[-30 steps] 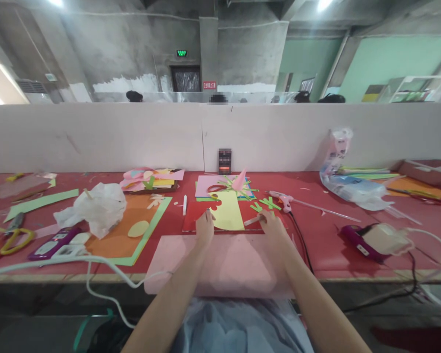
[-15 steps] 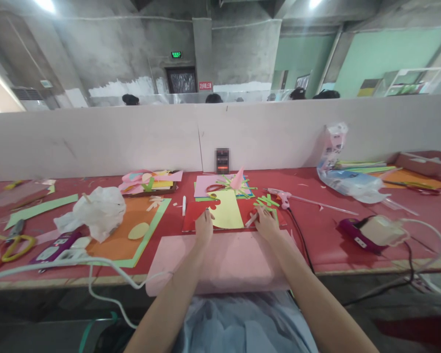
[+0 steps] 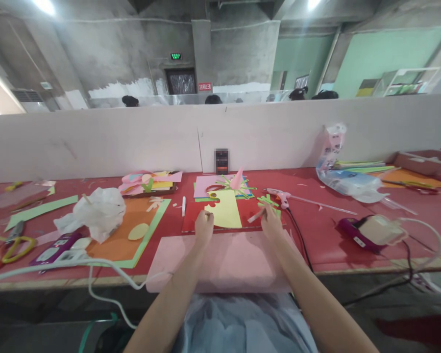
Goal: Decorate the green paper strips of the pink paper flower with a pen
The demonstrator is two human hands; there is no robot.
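Note:
My left hand (image 3: 205, 224) is closed at the left edge of a yellow paper (image 3: 228, 211); what its fingers hold, if anything, is too small to name. The yellow paper lies on a red sheet (image 3: 193, 215). My right hand (image 3: 270, 220) pinches a small pale pink strip (image 3: 256, 216) over the red sheet's right part, beside green paper strips (image 3: 267, 200). A pink paper cone (image 3: 237, 180) stands behind the yellow paper, among thin green strips. A pink and white glue gun (image 3: 283, 197) lies right of the green strips.
A pink padded board (image 3: 220, 260) lies at the near edge. To the left are crumpled white plastic (image 3: 103, 213), an orange sheet (image 3: 117, 235) and yellow-handled scissors (image 3: 18, 247). A purple power strip (image 3: 360, 235) and a clear plastic bag (image 3: 353, 181) lie to the right.
My right hand has shifted slightly to the right with the pale strip, away from the yellow paper. My left hand's fingers have curled in a little.

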